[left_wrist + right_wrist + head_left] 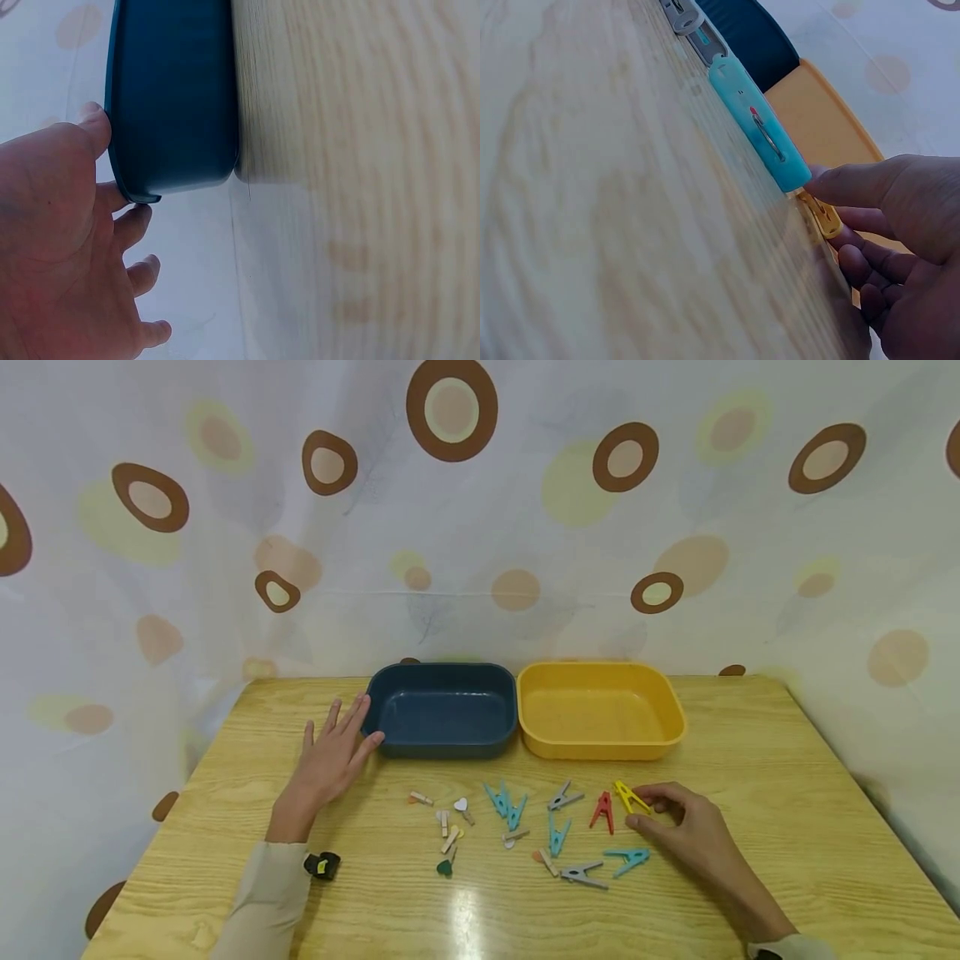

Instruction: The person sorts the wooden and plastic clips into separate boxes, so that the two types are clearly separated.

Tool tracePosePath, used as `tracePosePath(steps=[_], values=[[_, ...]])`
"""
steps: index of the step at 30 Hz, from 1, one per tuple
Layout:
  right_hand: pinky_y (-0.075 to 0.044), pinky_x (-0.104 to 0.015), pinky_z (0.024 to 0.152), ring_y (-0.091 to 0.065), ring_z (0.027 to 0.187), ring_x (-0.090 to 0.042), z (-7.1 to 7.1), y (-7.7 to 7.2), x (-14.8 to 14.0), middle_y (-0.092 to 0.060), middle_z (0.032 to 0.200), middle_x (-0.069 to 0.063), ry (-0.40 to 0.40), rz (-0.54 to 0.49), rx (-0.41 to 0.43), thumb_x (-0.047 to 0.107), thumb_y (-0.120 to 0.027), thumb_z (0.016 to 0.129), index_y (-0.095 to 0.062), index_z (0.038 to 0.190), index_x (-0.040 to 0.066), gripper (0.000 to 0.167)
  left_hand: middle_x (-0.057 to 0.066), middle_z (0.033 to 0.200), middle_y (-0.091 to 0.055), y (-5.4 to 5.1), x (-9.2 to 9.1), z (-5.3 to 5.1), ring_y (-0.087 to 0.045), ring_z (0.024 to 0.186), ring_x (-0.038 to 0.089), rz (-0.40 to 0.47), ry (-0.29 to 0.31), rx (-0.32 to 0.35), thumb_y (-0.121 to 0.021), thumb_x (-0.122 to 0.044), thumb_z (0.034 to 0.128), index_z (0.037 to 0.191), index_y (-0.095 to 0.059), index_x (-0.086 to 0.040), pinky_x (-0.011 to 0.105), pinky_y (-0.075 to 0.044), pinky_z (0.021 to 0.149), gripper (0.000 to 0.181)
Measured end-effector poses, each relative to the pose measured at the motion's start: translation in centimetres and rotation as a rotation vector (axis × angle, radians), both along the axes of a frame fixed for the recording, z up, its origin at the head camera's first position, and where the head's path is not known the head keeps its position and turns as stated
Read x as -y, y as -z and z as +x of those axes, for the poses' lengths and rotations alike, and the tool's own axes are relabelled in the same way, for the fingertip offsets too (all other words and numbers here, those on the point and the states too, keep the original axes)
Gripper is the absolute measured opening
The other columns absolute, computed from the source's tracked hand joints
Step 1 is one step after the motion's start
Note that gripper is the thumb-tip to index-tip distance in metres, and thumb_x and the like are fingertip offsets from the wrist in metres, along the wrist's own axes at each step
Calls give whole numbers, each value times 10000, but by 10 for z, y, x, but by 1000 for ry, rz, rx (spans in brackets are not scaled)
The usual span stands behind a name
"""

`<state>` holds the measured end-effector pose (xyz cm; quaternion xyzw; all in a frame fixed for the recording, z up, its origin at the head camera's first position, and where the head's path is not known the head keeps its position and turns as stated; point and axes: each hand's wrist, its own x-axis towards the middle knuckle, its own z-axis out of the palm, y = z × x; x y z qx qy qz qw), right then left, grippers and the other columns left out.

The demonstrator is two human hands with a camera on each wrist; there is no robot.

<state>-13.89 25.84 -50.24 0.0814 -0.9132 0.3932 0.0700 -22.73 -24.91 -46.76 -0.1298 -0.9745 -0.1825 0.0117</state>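
Note:
My left hand (330, 767) rests at the left end of the dark blue bin (441, 750); its fingers are spread and touch the rim, as the left wrist view also shows. On the right, my right hand (693, 831) pinches a yellow clothespin (624, 792) by its legs between thumb and fingers. The pin lies low at the tabletop. Beside it is a red clothespin (604, 806), and nearer the front a teal clothespin (632, 857). In the right wrist view, the teal clothespin (757, 124) partly hides the thumb's tip and the yellow one.
A yellow bin (600, 749) stands beside the blue one at the table's back edge. Several teal and grey clothespins (583, 874) are scattered over the middle. Small wooden pegs (450, 839) with hearts lie to their left. A patterned curtain (480, 543) hangs behind.

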Motion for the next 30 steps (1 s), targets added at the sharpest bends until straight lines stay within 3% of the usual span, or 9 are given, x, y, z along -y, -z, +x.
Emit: tracePosePath(steps=[22,30], values=[[-430,-210,644,-576,786,-77,-2,-1,-2,-699,929,-28,25,-57,13,195,-829,889,-752,1158,51,314,114,1704,-152,0,2,-1,-68,1559,413,-13,3,-11,-332,-530,1102,1661,-123,-111,754,-22,1144,729],[-461,-197,685,-608,817,-61,1,-5,-4,-718,956,-31,44,-63,8,208,-816,905,-751,1173,75,306,106,1706,-153,2,1,-1,-64,1561,408,-15,3,-12,-341,-534,1099,1663,-121,-124,747,-14,1149,732]])
